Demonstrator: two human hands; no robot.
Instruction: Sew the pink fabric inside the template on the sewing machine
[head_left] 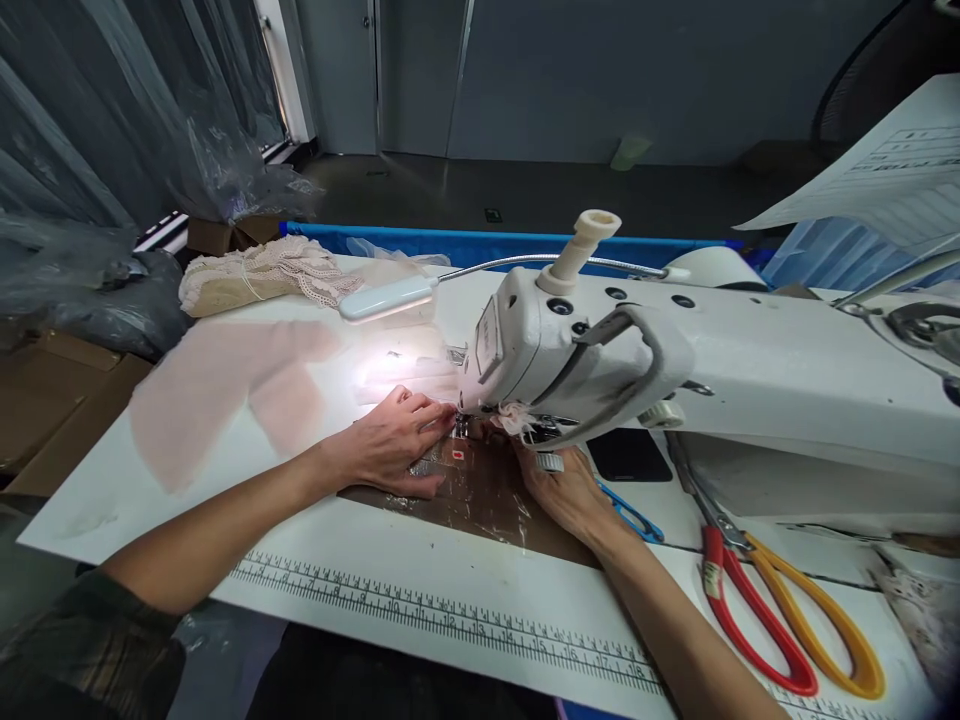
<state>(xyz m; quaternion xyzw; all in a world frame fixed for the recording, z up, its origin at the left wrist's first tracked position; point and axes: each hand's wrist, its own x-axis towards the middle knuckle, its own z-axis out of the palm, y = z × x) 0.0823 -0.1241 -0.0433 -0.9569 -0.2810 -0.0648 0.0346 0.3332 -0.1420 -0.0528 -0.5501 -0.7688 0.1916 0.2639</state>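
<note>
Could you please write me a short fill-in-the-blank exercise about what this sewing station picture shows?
1. Both hands, the left hand and the right hand, rest flat by the needle of the white ____ machine.
2. The scissors right of the right hand have one red handle and one ____ handle.
3. Along the table's near edge runs a printed ____.
4. The lamp on the bendy arm is switched ____.

Missing words: sewing; yellow; ruler; on

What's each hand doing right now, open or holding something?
Left hand: open, flat on the table by the needle of the sewing machine.
Right hand: under the machine head, grip cannot be told.
</note>
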